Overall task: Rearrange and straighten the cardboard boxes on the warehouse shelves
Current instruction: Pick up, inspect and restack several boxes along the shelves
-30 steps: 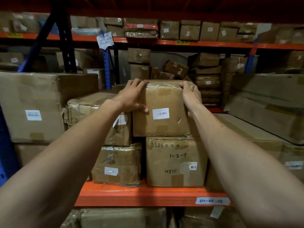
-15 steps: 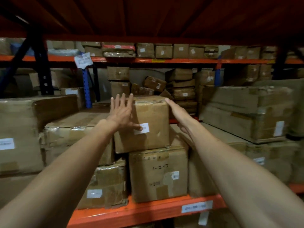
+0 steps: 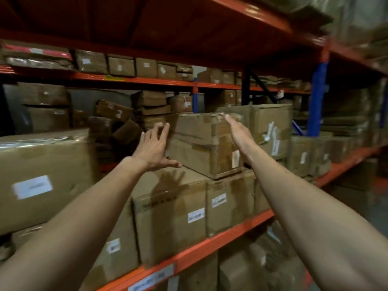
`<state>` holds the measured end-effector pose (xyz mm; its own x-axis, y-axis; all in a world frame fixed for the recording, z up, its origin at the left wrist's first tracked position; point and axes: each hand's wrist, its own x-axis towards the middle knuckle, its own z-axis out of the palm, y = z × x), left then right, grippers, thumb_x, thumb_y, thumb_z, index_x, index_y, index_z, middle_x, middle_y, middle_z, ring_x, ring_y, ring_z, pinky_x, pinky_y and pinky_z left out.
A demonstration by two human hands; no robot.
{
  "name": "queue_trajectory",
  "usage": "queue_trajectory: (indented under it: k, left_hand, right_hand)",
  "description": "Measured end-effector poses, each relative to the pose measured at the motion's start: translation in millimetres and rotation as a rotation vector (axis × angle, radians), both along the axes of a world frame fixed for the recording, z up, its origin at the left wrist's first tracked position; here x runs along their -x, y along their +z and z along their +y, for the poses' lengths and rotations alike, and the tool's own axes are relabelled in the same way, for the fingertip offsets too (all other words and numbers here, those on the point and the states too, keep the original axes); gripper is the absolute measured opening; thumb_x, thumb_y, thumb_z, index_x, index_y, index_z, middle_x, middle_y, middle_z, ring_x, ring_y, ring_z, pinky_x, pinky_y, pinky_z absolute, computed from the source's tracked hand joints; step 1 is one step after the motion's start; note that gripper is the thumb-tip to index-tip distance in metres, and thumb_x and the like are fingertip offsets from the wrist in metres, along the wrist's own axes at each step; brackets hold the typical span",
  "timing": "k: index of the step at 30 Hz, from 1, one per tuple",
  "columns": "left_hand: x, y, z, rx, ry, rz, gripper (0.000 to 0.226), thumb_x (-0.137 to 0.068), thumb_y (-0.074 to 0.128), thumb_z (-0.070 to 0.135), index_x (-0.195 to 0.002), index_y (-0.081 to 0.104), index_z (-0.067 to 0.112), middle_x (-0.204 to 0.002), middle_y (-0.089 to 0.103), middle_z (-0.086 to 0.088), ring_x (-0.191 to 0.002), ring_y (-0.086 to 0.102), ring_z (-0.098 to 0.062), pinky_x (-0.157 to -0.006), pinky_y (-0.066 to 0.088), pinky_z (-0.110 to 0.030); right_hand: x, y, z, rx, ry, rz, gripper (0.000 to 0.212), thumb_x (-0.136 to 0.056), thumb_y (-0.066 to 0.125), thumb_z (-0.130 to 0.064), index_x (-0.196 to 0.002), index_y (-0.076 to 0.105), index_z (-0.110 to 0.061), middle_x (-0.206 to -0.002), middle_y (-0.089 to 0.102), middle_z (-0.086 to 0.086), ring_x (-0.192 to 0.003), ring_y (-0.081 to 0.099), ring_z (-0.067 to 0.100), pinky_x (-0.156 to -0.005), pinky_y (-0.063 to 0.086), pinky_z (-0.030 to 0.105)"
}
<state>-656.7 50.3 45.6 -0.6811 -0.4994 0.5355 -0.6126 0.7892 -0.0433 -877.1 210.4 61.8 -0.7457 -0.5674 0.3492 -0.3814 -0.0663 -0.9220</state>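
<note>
Both hands are spread flat and grip nothing: the left hand (image 3: 154,149) just beside the skewed top box (image 3: 204,143), the right hand (image 3: 238,131) by its corner. The step looks like squaring this box on the lower boxes (image 3: 189,204); next, press both sides and twist.

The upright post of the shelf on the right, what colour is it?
Blue post, seen in the head view.
</note>
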Motion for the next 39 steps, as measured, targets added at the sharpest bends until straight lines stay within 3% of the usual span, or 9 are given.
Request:
queue_trajectory:
  k: [6,11,16,20,24,29,31,36,39]
  left_hand:
    - [123.1,19.9,28.3,-0.162,-0.052,0.055,0.134,-0.071,0.07,0.078,-0.162,-0.014,0.026,-0.17,-0.01,-0.016,-0.156,-0.002,-0.038,-0.126,0.008,-0.056]
    - [193.3,42.4,33.9,-0.388,-0.077,0.239,0.127,-0.074,0.078,0.067,-0.162,-0.009,0.036,-0.171,-0.011,-0.011,-0.155,0.001,-0.04,-0.123,0.016,-0.058]
    - [222.6,53.9,30.9,-0.432,-0.087,0.368,0.098,-0.073,0.086,0.055,-0.152,0.037,0.024,-0.159,0.033,-0.012,-0.144,0.036,-0.034,-0.114,0.04,-0.051]
    - [224.9,51.9,30.9,-0.46,-0.091,0.404,0.092,-0.079,0.084,0.047,-0.153,0.035,0.02,-0.156,0.039,-0.01,-0.143,0.039,-0.031,-0.113,0.042,-0.053]
    - [216.3,47.3,42.5,-0.442,-0.069,0.445,0.088,-0.085,0.08,0.044,-0.154,0.032,0.02,-0.156,0.039,-0.01,-0.142,0.041,-0.031,-0.11,0.045,-0.053]
    - [192.7,47.3,72.3,-0.469,-0.072,0.417,0.089,-0.086,0.077,0.049,-0.156,0.03,0.022,-0.156,0.042,-0.011,-0.141,0.043,-0.032,-0.11,0.046,-0.052]
    - [181.6,49.6,92.0,-0.438,-0.081,0.4,0.089,-0.086,0.077,0.051,-0.156,0.031,0.021,-0.156,0.041,-0.012,-0.141,0.042,-0.033,-0.11,0.045,-0.05]
    - [154.5,58.0,140.5,-0.438,-0.12,0.349,0.089,-0.083,0.079,0.052,-0.154,0.033,0.022,-0.152,0.045,-0.011,-0.138,0.046,-0.032,-0.108,0.047,-0.052]
    - [146.5,60.1,158.5,-0.433,-0.139,0.325,0.086,-0.084,0.079,0.047,-0.153,0.034,0.021,-0.15,0.046,-0.012,-0.136,0.047,-0.033,-0.108,0.047,-0.052]
  right_hand:
    - [106.0,-14.4,11.2,-0.059,-0.02,-0.028,0.077,-0.102,0.039,-0.075,-0.156,0.055,-0.023,-0.163,0.052,0.008,-0.151,0.044,0.033,-0.121,0.032,0.046]
    - [167.3,-38.0,-16.4,-0.123,0.136,-0.146,0.075,-0.102,0.035,-0.077,-0.152,0.061,-0.026,-0.159,0.057,0.006,-0.149,0.048,0.031,-0.122,0.032,0.046]
    - [193.0,-64.8,-46.7,-0.184,0.274,-0.233,0.085,-0.095,0.044,-0.083,-0.158,0.052,-0.026,-0.159,0.057,0.002,-0.147,0.051,0.03,-0.124,0.036,0.054]
    - [193.4,-81.1,-59.6,-0.056,0.263,-0.299,0.087,-0.091,0.066,-0.075,-0.155,0.056,-0.018,-0.151,0.065,0.008,-0.141,0.059,0.031,-0.121,0.045,0.05]
    - [179.7,-84.7,-57.0,0.062,0.224,-0.336,0.064,-0.09,0.078,-0.06,-0.132,0.074,-0.012,-0.131,0.076,0.011,-0.127,0.068,0.033,-0.114,0.052,0.05]
    - [153.6,-84.6,-18.2,0.087,0.163,-0.307,0.039,-0.089,0.082,-0.056,-0.102,0.08,-0.019,-0.116,0.081,0.01,-0.115,0.074,0.033,-0.108,0.056,0.049]
    - [140.0,-83.7,4.5,0.088,0.133,-0.297,0.045,-0.088,0.081,-0.057,-0.11,0.079,-0.018,-0.12,0.08,0.012,-0.118,0.073,0.034,-0.11,0.055,0.049]
    - [104.0,-80.2,65.6,0.103,0.099,-0.324,0.082,-0.086,0.081,-0.062,-0.146,0.065,-0.009,-0.142,0.07,0.014,-0.134,0.065,0.035,-0.117,0.049,0.05]
    - [85.9,-81.8,91.6,0.106,0.11,-0.388,0.072,-0.092,0.074,-0.063,-0.144,0.067,-0.014,-0.139,0.073,0.009,-0.133,0.066,0.031,-0.116,0.051,0.049]
